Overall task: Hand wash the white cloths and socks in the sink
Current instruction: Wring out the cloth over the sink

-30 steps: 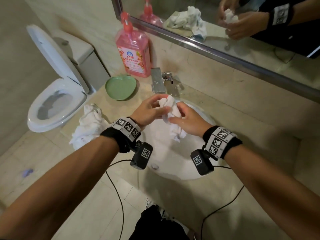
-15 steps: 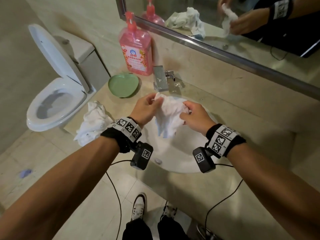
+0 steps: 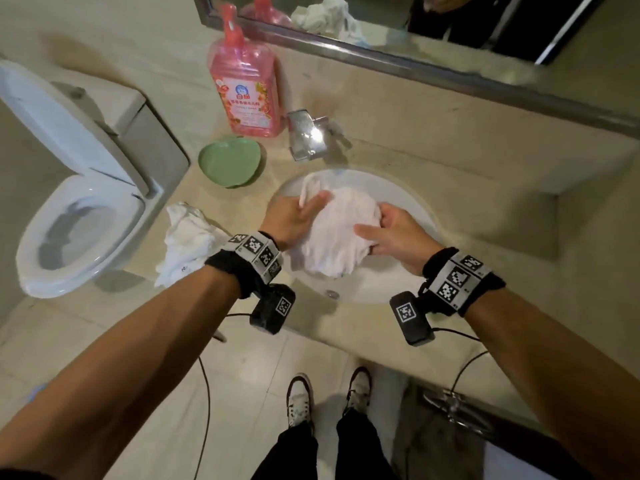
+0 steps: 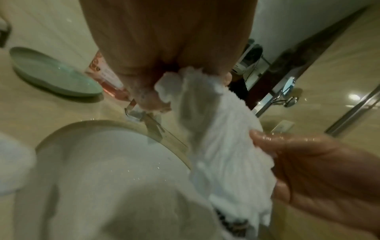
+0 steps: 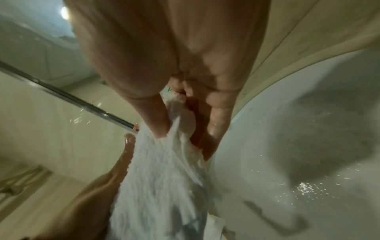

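Observation:
A wet white cloth (image 3: 337, 233) is spread between both hands over the white sink (image 3: 420, 209). My left hand (image 3: 294, 216) pinches its upper left edge, seen close in the left wrist view as the cloth (image 4: 216, 138) bunched at the left hand (image 4: 164, 91). On the opposite side my right hand (image 3: 391, 233) grips the cloth, thumb on top; in the right wrist view its fingers (image 5: 160, 120) curl round the cloth (image 5: 164, 170). A second heap of white cloths (image 3: 188, 237) lies on the counter left of the sink.
A pink soap bottle (image 3: 247, 88) stands at the back by the chrome tap (image 3: 304, 135). A green dish (image 3: 231, 164) sits left of the tap. An open toilet (image 3: 72, 216) is at the far left. A mirror (image 3: 415, 26) runs along the wall.
The cloth was bunched tight between both hands, then was pulled apart and now hangs spread wide. Both hands have lowered toward the sink basin.

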`<state>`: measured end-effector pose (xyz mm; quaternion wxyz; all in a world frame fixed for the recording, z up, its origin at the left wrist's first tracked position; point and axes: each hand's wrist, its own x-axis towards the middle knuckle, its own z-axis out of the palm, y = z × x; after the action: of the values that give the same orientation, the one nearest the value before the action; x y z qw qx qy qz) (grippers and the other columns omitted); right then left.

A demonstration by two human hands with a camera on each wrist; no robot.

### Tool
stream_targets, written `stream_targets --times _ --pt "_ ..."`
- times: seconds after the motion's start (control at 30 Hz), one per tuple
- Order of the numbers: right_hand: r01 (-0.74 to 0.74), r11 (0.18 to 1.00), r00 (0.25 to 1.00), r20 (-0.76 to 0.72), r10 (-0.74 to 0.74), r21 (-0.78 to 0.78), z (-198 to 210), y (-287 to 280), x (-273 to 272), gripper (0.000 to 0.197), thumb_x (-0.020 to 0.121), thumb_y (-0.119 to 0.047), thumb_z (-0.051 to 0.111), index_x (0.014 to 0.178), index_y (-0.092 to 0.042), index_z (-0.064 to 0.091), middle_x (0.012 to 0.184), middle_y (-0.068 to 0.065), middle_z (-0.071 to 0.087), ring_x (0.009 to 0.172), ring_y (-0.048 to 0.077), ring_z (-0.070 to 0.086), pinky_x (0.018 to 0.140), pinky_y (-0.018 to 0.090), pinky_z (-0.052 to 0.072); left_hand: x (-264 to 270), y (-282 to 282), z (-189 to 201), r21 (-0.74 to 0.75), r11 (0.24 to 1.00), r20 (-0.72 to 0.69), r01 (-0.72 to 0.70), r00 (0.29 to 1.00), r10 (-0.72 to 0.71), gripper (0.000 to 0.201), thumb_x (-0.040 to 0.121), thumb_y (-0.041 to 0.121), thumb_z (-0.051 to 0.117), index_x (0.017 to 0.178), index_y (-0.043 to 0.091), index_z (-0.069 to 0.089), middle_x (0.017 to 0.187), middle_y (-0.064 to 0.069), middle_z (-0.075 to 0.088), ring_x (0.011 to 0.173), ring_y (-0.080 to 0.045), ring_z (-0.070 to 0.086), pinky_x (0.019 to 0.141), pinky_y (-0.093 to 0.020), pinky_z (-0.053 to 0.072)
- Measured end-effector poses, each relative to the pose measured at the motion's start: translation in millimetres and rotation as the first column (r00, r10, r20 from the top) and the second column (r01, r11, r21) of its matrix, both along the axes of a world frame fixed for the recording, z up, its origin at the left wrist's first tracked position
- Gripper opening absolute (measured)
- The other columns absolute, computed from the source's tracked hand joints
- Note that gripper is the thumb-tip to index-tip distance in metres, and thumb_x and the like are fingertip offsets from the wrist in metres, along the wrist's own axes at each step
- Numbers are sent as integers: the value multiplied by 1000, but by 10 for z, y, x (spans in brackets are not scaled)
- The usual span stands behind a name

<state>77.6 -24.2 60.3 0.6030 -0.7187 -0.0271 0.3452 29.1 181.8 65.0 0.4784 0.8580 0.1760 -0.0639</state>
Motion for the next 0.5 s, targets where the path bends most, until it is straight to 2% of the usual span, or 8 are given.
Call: stream_targets --times 0.1,0.17,0.2,0.23,0.3,0.37,0.43,0.5 --pt "101 995 991 -85 -100 18 24 -269 -128 23 94 2 61 107 -16 58 108 4 72 92 21 74 74 39 62 -58 -155 16 -144 977 -88 158 981 -171 50 89 55 62 101 8 70 70 -5 64 63 -20 56 58 -29 44" --pt "139 990 981 -134 -142 -32 25 -570 -200 24 95 3 57 110 -16 57 111 6 70 94 23 71 72 40 60 -90 -299 -62 -407 887 -143 217 944 -296 34 85 28 77 112 10 68 96 -11 72 84 -23 64 74 -31 50" --pt "141 988 977 -151 -148 -57 25 -766 -240 27 95 2 56 115 -16 57 113 8 70 95 25 71 69 39 59 -114 -398 -119 -510 831 -151 222 928 -341 27 85 15 76 109 8 66 99 -11 72 88 -23 65 78 -31 52" --pt "136 987 977 -153 -147 -81 23 -975 -283 32 95 2 57 121 -15 57 114 10 70 94 26 71 64 37 58 -138 -529 -190 -570 794 -160 212 919 -360 16 87 6 72 101 9 65 90 -6 71 83 -19 65 74 -26 55" --pt "128 983 982 -120 -144 -134 -19 -1404 -391 40 93 0 61 129 -18 57 116 10 71 94 27 72 59 35 58 -176 -891 -364 -596 784 -210 176 907 -364 17 90 -1 65 84 13 58 72 2 58 67 -13 58 64 -22 55" --pt "121 960 985 -86 -147 -253 -152 -1768 -512 42 92 0 64 128 -21 58 120 8 70 102 29 71 71 42 61 -220 -1305 -564 -561 809 -273 174 884 -379 22 92 2 64 78 14 52 69 -1 47 58 -13 51 58 -24 52" --pt "114 908 982 -92 -165 -403 -373 -2045 -626 45 92 -2 64 133 -19 54 122 10 68 103 31 70 82 53 60 -247 -1662 -769 -469 849 -320 245 849 -422 15 90 10 70 85 12 56 71 -5 55 52 -15 52 61 -31 52" --pt "116 847 977 -94 -192 -519 -602 -2252 -726 48 91 -7 67 136 -14 51 119 10 66 101 31 69 82 55 60 -276 -1929 -964 -397 871 -380 289 812 -443 22 86 20 76 98 9 61 81 -8 69 55 -16 61 70 -34 57"
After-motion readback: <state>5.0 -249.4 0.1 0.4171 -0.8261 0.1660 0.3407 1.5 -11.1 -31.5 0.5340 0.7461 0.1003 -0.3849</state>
